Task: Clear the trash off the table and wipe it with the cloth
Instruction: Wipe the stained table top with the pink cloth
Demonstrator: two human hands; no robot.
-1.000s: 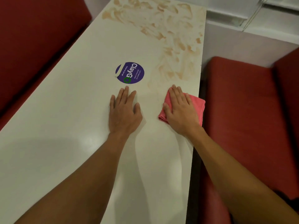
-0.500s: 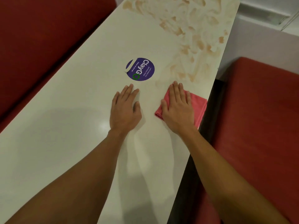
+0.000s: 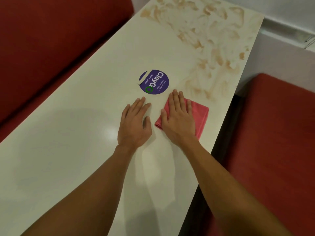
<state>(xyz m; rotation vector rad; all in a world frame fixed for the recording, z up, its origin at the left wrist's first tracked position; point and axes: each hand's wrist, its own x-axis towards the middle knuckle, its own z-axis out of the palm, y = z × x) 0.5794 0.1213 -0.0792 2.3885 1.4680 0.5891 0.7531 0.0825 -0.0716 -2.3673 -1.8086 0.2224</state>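
1. Compared to a second ago, the right hand [image 3: 179, 121] and the pink cloth [image 3: 202, 114] under it have slid in toward the purple ClayGo sticker [image 3: 154, 82]. The fingertips are now just beside the sticker's near-right edge. Before, the cloth was pretty much at the table's right edge, and now there's a strip of bare top between them.
2. The left hand [image 3: 134, 126] has crept up too, so its fingertips are just short of the sticker's near edge.
3. Hands: the right one is flat, fingers straight and together, pressing down on the cloth. The left is flat on the bare white table [image 3: 68, 133], palm down with the thumb out to the side, holding nothing.
4. The cloth is folded and sits on the table to the near right of the sticker. About half of it is hidden under the right hand.
5. The brown smeared stains [image 3: 204, 40] start just right of the sticker and spread across the whole far end beyond it. The cloth sits just short of the nearest smears.
6. Around it all there's a red bench seat [image 3: 51, 31] way off to the left of the sticker and another red seat [image 3: 272, 133] off to the right past the table edge. A pale wall ledge [image 3: 289, 33] is at the far right.
7. Both forearms cover a good chunk of the near tabletop, and there's a glare spot just left of the left hand.
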